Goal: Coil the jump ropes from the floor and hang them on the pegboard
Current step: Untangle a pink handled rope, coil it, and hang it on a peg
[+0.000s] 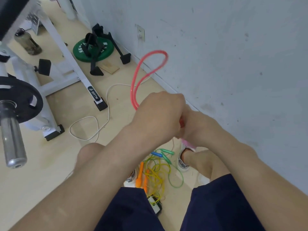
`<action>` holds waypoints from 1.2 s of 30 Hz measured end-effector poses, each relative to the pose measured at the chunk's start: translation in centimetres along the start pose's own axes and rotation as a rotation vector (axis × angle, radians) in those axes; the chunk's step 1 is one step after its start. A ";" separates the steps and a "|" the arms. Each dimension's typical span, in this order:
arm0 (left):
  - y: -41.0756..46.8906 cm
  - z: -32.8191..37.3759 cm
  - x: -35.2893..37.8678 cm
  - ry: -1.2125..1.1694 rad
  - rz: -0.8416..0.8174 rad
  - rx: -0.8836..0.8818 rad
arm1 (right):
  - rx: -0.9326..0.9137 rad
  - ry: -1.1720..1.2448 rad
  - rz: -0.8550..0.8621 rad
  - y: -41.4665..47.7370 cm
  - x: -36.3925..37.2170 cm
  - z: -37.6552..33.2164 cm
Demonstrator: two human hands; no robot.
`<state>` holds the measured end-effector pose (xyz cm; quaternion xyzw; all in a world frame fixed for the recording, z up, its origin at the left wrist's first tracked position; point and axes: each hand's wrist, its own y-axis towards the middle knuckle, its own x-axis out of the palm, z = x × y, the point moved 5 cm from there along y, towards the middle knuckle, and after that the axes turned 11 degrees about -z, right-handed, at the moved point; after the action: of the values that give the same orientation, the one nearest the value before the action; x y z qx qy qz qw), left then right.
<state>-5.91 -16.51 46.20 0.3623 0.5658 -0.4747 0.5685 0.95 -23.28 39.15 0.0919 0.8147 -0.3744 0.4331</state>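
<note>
Beige floor (50,164) meets a grey wall (233,64). I count three ropes. One pink rope (158,51) loops up from my left hand (160,114), fisted around it. My right hand (193,127) presses behind; I cannot tell its grip. Yellow rope (155,170) and green rope (179,184) lie tangled below, between my feet. The wall crowds the right; floor opens leftward to the rack (100,100).

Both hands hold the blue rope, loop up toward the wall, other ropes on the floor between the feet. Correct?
No: the held rope is pink, not blue. The head view shows left hand and right hand holding it, loop up toward the wall, other ropes on the floor between the feet.
</note>
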 end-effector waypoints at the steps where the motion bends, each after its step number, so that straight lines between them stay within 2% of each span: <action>1: -0.4 0.0 -0.1 -0.044 0.068 0.002 | -0.013 0.233 0.009 0.1 -0.2 0.7; 3: -1.2 -0.9 0.3 -0.263 0.151 -0.057 | -0.071 0.652 0.029 0.0 -0.8 1.8; 4: -1.6 -1.6 0.9 -0.443 0.174 -0.107 | -0.087 0.747 0.040 -0.2 -1.0 2.3; 9: -3.6 -2.6 5.2 -1.445 0.259 -0.280 | -0.132 1.004 0.002 -0.6 -0.1 2.6; 12: -5.1 -2.4 7.7 -1.736 0.269 -0.362 | -0.178 1.260 -0.037 -1.2 -0.1 2.7; 15: -5.5 -1.8 9.4 -1.754 0.168 -0.323 | -0.262 1.302 -0.097 -1.9 0.1 2.1; 19: -5.0 -0.9 10.1 -1.851 0.008 -0.151 | -0.318 1.375 -0.207 -2.4 1.3 1.0; 23: -4.8 -1.3 10.2 -1.882 -0.051 -0.040 | -0.350 1.389 -0.310 -2.6 1.9 1.1; 30: -4.9 -2.2 8.1 -1.638 0.009 0.135 | -0.536 1.444 -0.563 -3.0 2.2 -0.1; 33: -4.7 -2.3 7.1 -1.516 0.053 0.149 | -0.620 1.520 -0.570 -2.5 2.6 -0.3; 36: -4.5 -3.0 7.1 -1.538 0.141 0.105 | -0.617 1.642 -0.495 -2.4 2.5 -1.0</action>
<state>-11.75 -15.90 39.44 -0.0077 -0.0356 -0.5817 0.8126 -2.36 -24.73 38.84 0.0321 0.9274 -0.0391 -0.3707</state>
